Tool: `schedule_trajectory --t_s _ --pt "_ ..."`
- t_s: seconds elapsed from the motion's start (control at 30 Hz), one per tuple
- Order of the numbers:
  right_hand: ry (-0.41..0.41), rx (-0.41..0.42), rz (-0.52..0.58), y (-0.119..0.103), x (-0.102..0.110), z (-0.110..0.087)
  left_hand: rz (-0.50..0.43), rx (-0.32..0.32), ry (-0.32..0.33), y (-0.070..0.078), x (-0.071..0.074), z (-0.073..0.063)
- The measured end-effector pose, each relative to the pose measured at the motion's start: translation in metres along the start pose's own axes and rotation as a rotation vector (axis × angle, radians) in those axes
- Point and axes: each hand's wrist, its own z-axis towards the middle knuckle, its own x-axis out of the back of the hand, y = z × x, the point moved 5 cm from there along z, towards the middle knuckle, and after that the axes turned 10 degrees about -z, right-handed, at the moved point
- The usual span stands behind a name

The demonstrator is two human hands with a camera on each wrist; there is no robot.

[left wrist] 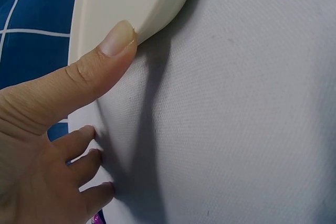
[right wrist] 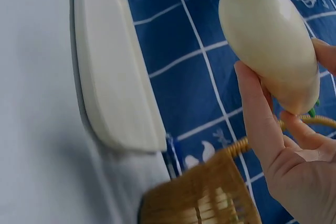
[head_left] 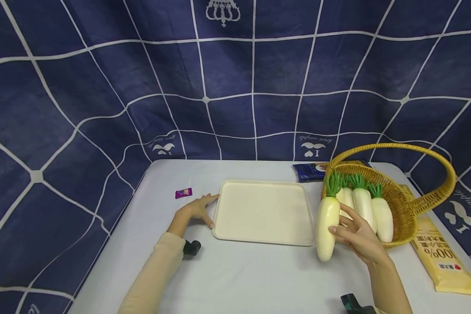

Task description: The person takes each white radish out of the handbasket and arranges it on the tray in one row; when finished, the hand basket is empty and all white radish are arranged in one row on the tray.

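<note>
My right hand (head_left: 359,235) pinches a white radish (head_left: 327,226) with green leaves between thumb and fingers. It hangs over the right edge of a cream tray (head_left: 264,212), in front of a wicker basket (head_left: 406,222). Several more white radishes (head_left: 383,218) lie in that basket. In the right wrist view the radish (right wrist: 268,35) shows its blunt lower end, raised above the tray. At the tray's left edge, my left hand (head_left: 196,209) has its fingers spread. Its thumb (left wrist: 118,40) touches the tray's near-left corner in the left wrist view.
A small purple packet (head_left: 183,193) lies left of the tray. Behind the basket is a dark blue package (head_left: 310,172). A yellow package (head_left: 441,257) lies at the right, partly behind the basket. The basket's tall handle (head_left: 396,146) arches above it. A blue checked cloth (head_left: 255,78) hangs behind the white table.
</note>
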Motion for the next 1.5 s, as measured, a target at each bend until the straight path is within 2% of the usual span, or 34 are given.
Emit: schedule_trajectory --t_s 0.17,0.4,0.8,1.07,1.3,1.5 --pt "-0.080 0.046 0.031 0.001 -0.017 0.013 -0.002 0.002 -0.001 0.000 0.000 0.001" --pt "-0.058 -0.047 -0.018 0.012 -0.037 0.038 0.005 -0.015 0.005 0.001 -0.001 -0.001" --pt "-0.043 -0.176 -0.013 0.031 -0.071 0.087 0.004 -0.011 0.014 0.002 -0.001 -0.001" --pt "-0.064 -0.199 0.009 0.038 -0.097 0.114 0.024 -0.013 0.009 0.003 0.000 -0.001" --pt "-0.106 -0.212 0.034 0.045 -0.119 0.132 0.021 -0.006 0.009 0.001 0.000 -0.003" --pt "-0.109 -0.242 0.063 0.052 -0.137 0.144 0.023 -0.008 0.009 0.001 0.000 -0.003"
